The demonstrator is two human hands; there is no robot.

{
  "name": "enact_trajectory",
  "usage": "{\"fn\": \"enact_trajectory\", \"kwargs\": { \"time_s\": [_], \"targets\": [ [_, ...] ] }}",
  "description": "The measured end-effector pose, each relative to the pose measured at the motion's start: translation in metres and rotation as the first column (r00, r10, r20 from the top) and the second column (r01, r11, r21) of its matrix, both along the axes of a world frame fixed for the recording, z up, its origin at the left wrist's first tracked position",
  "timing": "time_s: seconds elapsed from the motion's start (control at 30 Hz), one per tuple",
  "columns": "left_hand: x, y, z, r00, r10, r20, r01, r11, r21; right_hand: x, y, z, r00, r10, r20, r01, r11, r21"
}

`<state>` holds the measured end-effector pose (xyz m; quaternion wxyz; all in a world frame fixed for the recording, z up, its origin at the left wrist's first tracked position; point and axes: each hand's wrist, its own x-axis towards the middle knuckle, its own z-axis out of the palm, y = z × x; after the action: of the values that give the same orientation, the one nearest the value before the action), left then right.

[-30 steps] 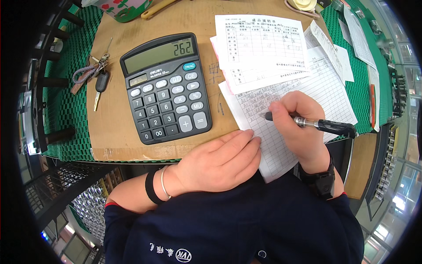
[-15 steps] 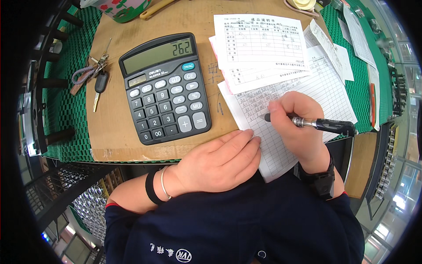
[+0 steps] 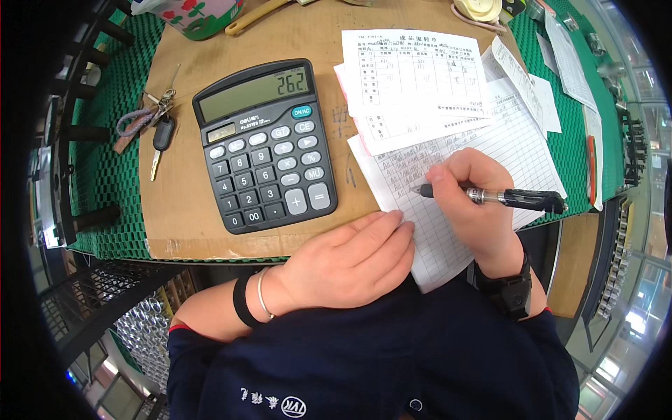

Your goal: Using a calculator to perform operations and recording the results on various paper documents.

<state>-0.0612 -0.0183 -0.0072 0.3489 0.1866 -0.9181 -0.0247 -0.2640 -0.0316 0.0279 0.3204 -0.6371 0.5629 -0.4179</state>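
A black pen point(image 3: 525, 199) is gripped in my right hand point(image 3: 479, 199), its tip on a ruled record sheet point(image 3: 455, 238) with handwritten rows. My left hand point(image 3: 353, 262) lies flat with fingers stretched out, the fingertips at the sheet's left edge. Over the sheet's upper part lies a white printed form point(image 3: 413, 77), partly filled in by hand, with another form under it. To the left of the papers sits a large black calculator point(image 3: 266, 150) with its display lit.
A bunch of keys point(image 3: 162, 133) with a braided cord lies left of the calculator on the brown board point(image 3: 182, 217). A flowered container point(image 3: 196, 15) and a wooden handle point(image 3: 255, 17) are at the far edge. Green matting point(image 3: 98, 182) surrounds the board; an orange tool point(image 3: 592, 168) lies at right.
The pen tip has shifted slightly down and left on the ruled sheet. My left hand stays in nearly the same place; the whole view has tilted a little.
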Motion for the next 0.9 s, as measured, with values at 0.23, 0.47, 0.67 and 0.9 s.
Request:
{"fn": "enact_trajectory", "kwargs": {
  "time_s": [0.23, 0.47, 0.67, 0.9],
  "targets": [
    [0.0011, 0.0003, 0.0007, 1.000, -0.008, 0.015, 0.008, 1.000, 0.014, 0.0014, -0.0003, 0.0022, 1.000, 0.010, 0.001, -0.010, 1.000, 0.008],
    [0.0006, -0.0001, -0.0002, 1.000, -0.010, 0.005, 0.010, 1.000, 0.017, 0.0031, -0.0016, 0.0001, 0.997, 0.041, -0.060, -0.043, 0.998, -0.042],
    [0.0019, -0.0015, -0.0006, 0.999, -0.006, 0.044, 0.007, 0.999, -0.041, 0.0023, -0.0010, 0.0027, 0.992, 0.039, -0.124, -0.045, 0.998, -0.046],
    [0.0019, -0.0018, 0.0002, 0.999, -0.005, 0.050, 0.007, 0.999, -0.045, 0.0019, -0.0007, 0.0011, 0.998, 0.039, -0.056, -0.042, 0.998, -0.051]
  ]
}}
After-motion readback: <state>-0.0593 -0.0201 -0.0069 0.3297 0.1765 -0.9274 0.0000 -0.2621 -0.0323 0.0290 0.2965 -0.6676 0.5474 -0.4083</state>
